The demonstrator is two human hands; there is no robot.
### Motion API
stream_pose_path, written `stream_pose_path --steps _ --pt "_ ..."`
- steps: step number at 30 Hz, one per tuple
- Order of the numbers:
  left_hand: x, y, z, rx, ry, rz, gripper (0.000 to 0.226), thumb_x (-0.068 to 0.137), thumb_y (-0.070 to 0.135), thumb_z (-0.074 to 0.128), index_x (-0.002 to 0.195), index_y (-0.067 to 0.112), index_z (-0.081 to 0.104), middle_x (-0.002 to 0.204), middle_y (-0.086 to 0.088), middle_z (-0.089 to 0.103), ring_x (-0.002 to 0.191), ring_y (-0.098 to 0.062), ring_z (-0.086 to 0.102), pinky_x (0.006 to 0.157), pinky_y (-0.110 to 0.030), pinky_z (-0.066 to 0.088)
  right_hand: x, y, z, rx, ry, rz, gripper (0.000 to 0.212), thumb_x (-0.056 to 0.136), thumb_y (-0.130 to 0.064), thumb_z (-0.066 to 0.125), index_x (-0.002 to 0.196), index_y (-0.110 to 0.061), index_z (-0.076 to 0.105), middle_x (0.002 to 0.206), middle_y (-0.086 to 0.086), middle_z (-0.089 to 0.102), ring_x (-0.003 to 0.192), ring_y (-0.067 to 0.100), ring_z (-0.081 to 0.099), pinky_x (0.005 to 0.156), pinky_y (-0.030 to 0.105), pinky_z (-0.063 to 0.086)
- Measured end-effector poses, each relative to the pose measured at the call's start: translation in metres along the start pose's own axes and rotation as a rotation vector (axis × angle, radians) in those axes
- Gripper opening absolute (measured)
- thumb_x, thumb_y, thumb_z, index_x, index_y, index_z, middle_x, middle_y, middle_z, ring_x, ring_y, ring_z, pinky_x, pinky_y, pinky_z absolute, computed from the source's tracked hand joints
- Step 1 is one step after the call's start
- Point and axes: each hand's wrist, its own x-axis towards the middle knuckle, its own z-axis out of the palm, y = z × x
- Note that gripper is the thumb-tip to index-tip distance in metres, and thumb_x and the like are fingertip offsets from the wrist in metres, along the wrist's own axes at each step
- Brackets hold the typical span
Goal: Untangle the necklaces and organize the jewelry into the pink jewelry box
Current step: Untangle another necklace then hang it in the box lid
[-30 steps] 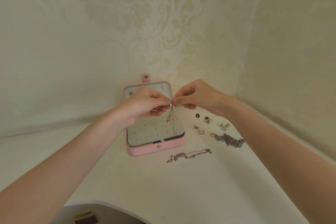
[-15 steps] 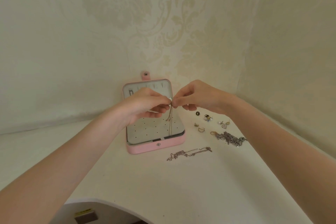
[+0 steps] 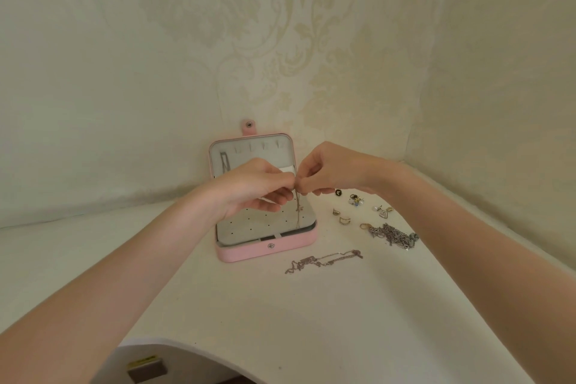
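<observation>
I see the open pink jewelry box (image 3: 265, 251) at the white table's (image 3: 280, 315) back edge; a thin silver chain necklace (image 3: 324, 260) lies before its right corner, a tangled silver chain heap (image 3: 394, 235) and small rings and earrings (image 3: 358, 206) to its right.

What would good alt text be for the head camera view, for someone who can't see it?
Two hands, left hand and right hand, pinch a thin necklace that dangles above an open pink jewelry box on a white table. To the box's right lie rings, earrings and two more chains.
</observation>
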Motion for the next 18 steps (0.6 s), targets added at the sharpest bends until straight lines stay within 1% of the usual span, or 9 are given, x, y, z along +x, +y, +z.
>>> stream_pose_path --steps 3,5,7,10,12,15,18 --pt "0.002 -0.001 0.003 -0.007 0.034 0.014 0.01 0.079 0.018 0.062 0.075 0.01 0.066 0.063 0.003 0.06 0.059 -0.005 0.056 0.056 -0.017 0.048 0.002 -0.005 0.001 -0.162 -0.008 -0.002 0.019 0.078 -0.01 0.063 0.06 -0.015 0.059 0.055 -0.002 0.048 0.047 0.007 0.038 0.041 0.01 0.03" --pt "0.003 -0.002 0.004 -0.01 0.037 0.015 0.009 0.08 0.016 0.061 0.074 0.011 0.065 0.064 0.003 0.061 0.058 -0.005 0.056 0.057 -0.017 0.049 0.004 -0.008 -0.001 -0.24 -0.029 -0.025 0.021 0.078 -0.011 0.063 0.06 -0.019 0.056 0.058 -0.001 0.049 0.05 0.007 0.04 0.045 0.011 0.031" --pt "0.004 -0.003 0.004 -0.019 0.019 0.015 0.012 0.083 0.012 0.06 0.071 0.011 0.063 0.065 0.002 0.061 0.058 -0.005 0.056 0.057 -0.016 0.049 0.004 -0.009 -0.006 -0.244 -0.059 -0.039 0.022 0.078 -0.008 0.063 0.06 -0.018 0.054 0.059 0.0 0.048 0.051 0.006 0.04 0.049 0.014 0.031" --pt "0.002 -0.004 0.004 -0.018 0.0 0.051 0.015 0.084 0.009 0.06 0.07 0.012 0.063 0.066 0.002 0.063 0.061 -0.005 0.058 0.059 -0.015 0.049 0.001 -0.008 -0.011 -0.151 -0.099 -0.027 0.021 0.079 0.0 0.059 0.062 -0.011 0.053 0.055 -0.002 0.045 0.044 0.002 0.038 0.047 0.013 0.03" --pt "0.0 -0.003 0.004 -0.029 0.028 0.092 0.018 0.084 0.006 0.06 0.067 0.012 0.061 0.065 0.003 0.064 0.063 -0.004 0.06 0.059 -0.014 0.049 -0.001 -0.005 -0.013 -0.042 -0.136 -0.023 0.019 0.079 0.003 0.056 0.064 -0.008 0.053 0.057 -0.002 0.047 0.046 0.004 0.039 0.049 0.014 0.032" --pt "-0.001 -0.003 0.004 -0.137 0.051 0.128 0.023 0.082 0.002 0.06 0.062 0.012 0.057 0.061 0.002 0.062 0.056 -0.005 0.054 0.053 -0.014 0.046 -0.004 -0.001 -0.014 0.09 -0.176 -0.018 0.019 0.084 0.005 0.052 0.069 -0.007 0.055 0.057 -0.005 0.049 0.047 0.004 0.04 0.052 0.015 0.032" --pt "-0.002 -0.003 0.006 -0.236 0.003 0.135 0.025 0.083 -0.003 0.057 0.062 0.011 0.055 0.06 0.0 0.058 0.05 -0.005 0.047 0.049 -0.014 0.043 -0.004 0.002 -0.015 0.169 -0.188 -0.026 0.016 0.087 0.004 0.052 0.075 -0.005 0.058 0.055 -0.006 0.049 0.05 0.005 0.041 0.054 0.017 0.032"
